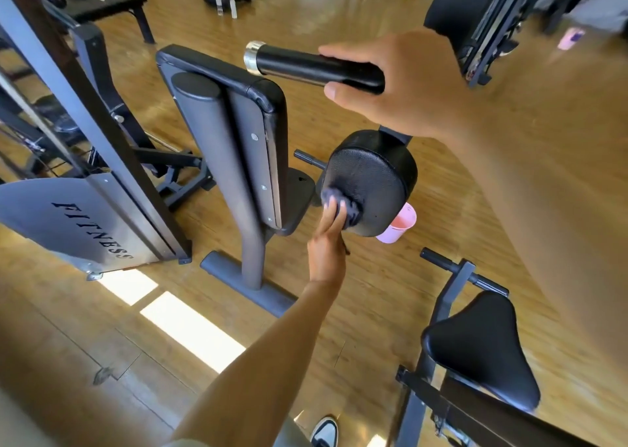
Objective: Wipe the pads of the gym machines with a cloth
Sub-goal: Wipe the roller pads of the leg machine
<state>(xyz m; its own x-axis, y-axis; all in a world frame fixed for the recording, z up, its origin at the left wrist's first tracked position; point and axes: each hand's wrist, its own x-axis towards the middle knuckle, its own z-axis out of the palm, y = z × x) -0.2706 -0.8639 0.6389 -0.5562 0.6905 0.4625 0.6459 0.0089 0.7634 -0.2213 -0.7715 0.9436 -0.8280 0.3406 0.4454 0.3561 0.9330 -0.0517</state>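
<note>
1. Left hand [326,242] – fingers laid fairly straight on a dark cloth [339,205], pressing it flat against the lower left edge of the rounded black pad [370,188]. Grip here is an open palm-and-finger press, not a pinch.
2. Right hand [401,86] – grip wrapped round the black handle bar [306,66], thumb beneath, chrome cap at the free end. Judged: it steadies the arm that carries the pad.
3. Cloth looks soft, limp and light – bunched under the fingertips. Best held by spreading the fingers over the wad so it cannot slide out; the vinyl looks smooth and likely slippery.
4. Pad appears firm-cushioned with a pebbled skin; it should give slightly under pressure. Most of its face lies beyond the cloth.
5. Nearby: a pink cup [399,227] on the floor just behind the pad, an upright back pad [224,76] to the left, a black seat [482,348] lower right – likely the next surfaces.
</note>
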